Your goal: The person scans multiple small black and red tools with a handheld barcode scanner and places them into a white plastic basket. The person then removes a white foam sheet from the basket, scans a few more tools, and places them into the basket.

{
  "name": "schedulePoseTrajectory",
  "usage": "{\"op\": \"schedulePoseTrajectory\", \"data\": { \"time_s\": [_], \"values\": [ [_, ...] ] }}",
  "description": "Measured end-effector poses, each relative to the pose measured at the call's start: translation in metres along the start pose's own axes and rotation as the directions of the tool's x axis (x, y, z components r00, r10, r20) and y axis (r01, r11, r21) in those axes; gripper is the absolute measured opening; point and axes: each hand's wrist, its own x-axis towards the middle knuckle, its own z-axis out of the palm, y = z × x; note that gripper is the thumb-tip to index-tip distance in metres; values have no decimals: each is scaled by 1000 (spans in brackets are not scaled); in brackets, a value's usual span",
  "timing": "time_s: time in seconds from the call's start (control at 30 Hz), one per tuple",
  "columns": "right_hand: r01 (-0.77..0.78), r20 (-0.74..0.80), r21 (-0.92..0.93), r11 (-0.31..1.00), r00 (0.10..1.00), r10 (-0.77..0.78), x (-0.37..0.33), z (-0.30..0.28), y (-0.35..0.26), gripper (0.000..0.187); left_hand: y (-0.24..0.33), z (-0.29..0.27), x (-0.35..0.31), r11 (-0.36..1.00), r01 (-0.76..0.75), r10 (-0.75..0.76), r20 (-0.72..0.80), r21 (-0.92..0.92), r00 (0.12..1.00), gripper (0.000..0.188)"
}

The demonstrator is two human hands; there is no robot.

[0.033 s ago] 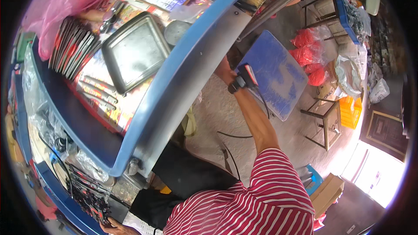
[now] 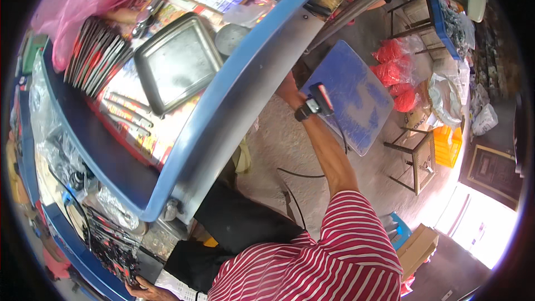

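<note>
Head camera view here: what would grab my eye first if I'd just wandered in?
Probably the big blue tray at upper left, holding a silvery square dish and, left of that, a fanned row of dark and red pieces. A pink plastic bag billows at upper left. The red-and-white striped shirt fills the lower middle.

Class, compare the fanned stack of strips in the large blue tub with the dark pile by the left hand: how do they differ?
The fanned stack shows distinct strips side by side; the dark pile looks crowded, its pieces hard to separate. The stack lies inside the blue tub; the pile is outside it, beside the left hand. Both combine dark and red parts.
</note>
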Motion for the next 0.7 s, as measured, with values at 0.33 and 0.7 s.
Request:
{"op": "schedulePoseTrajectory", "data": {
  "time_s": [0.33,0.7],
  "values": [
    [-414,209,40,909,893,398,-77,-46,-169,11,-28,11,2,994,-59,47,-128,-87,991,50],
    [-770,906,418,482,313,-285,-177,-7,-300,8,-44,10,-6,890,-130,77,-137,-437,988,59]
  ]
}}
